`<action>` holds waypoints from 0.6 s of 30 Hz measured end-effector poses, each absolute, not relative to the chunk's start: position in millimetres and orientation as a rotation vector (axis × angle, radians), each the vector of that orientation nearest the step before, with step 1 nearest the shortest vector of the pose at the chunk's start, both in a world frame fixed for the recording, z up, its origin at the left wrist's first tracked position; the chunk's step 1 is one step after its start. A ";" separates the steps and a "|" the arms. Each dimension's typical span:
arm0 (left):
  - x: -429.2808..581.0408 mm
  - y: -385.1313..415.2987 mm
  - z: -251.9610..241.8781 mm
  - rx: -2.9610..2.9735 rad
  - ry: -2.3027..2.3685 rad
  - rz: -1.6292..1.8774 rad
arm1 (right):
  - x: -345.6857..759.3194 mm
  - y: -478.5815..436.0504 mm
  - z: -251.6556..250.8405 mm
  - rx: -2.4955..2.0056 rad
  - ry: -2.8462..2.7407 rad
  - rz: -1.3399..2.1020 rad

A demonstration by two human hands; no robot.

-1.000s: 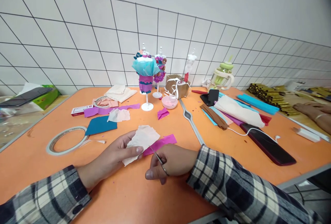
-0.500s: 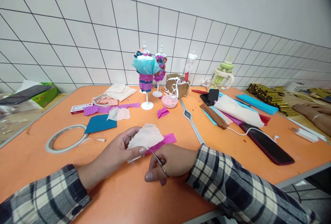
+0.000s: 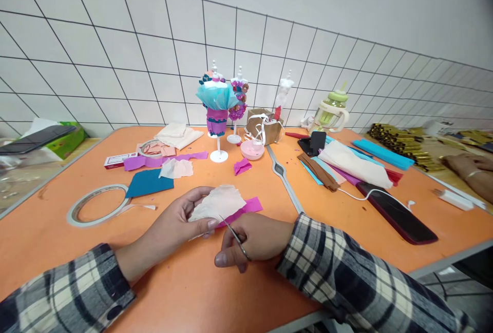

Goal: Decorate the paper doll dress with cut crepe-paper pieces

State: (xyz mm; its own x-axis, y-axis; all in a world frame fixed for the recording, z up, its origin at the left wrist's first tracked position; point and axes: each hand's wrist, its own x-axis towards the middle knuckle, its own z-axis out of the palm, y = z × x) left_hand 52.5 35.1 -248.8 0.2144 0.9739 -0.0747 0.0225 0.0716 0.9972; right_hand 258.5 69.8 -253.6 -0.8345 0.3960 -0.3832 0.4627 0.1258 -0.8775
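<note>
A torn-edged piece of white crepe paper is pinched between the thumb and fingers of my left hand. My right hand is closed around a small pair of scissors, one finger ring showing by the thumb. The scissors' tips reach the lower right edge of the white paper; whether the blades are apart I cannot tell. Partly covered by the paper and my right hand, a magenta crepe strip lies on the orange table. A small magenta paper bow lies farther back.
Mini dress forms stand at the back beside a cardboard box and a pink bowl. Left are a tape roll and blue paper. Right are a phone, paper strips and a bottle. Another person's hand rests far right.
The white paper has shifted very slightly in my left hand. My right hand and the scissors have moved a touch to the left; all else looks the same.
</note>
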 end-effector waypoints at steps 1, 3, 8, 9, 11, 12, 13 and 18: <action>52.4 35.1 -248.3 1.261 1.091 1.000 | 258.4 69.4 -252.7 0.885 2.317 -1.841; 52.5 34.9 -247.1 1.269 1.091 1.022 | 257.6 67.7 -249.5 0.893 2.317 -1.852; 53.5 35.1 -245.3 1.314 1.103 1.052 | 254.7 62.8 -243.0 0.972 2.248 -1.929; 53.6 35.3 -245.4 1.320 1.107 1.070 | 254.3 62.8 -243.7 0.988 2.236 -1.937; 53.8 35.6 -246.3 1.297 1.094 1.095 | 253.7 63.9 -246.7 1.026 2.238 -1.937; 54.0 35.6 -246.8 1.262 1.071 1.093 | 253.4 64.9 -248.6 1.047 2.251 -1.931; 54.3 35.4 -247.4 1.219 1.037 1.073 | 253.2 66.0 -250.5 1.068 2.269 -1.929; 55.2 34.4 -251.3 1.089 0.909 0.853 | 252.5 69.5 -255.1 1.072 2.345 -1.949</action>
State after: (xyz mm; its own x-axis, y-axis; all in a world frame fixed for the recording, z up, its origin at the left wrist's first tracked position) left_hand 55.2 34.4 -251.3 0.3855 0.9050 -0.1798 -0.1220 0.2431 0.9623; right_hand 252.5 69.5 -255.1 -0.7764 0.5348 -0.3333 0.4255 0.0547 -0.9033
